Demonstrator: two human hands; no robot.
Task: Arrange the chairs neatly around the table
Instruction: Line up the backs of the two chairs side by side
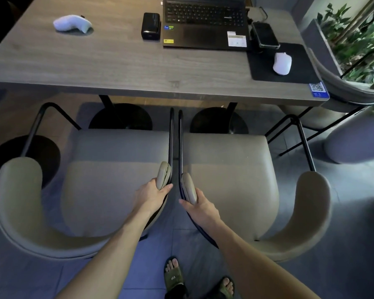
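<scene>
Grey tile floor, wood table (121,67) ahead of both hands. Left hand (154,194) grips left chair (108,186) inner armrest; right hand (198,205) grips right chair (231,186) inner armrest. Chairs nearly touching, seats short of the table edge. Step: aligning the pair. Next, likely an even forward push.

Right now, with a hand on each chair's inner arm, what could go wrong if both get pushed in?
The left hand and right hand sit in the narrow gap between the left chair and right chair; fingers could get pinched. The front rails might strike the table pedestal bases.
</scene>
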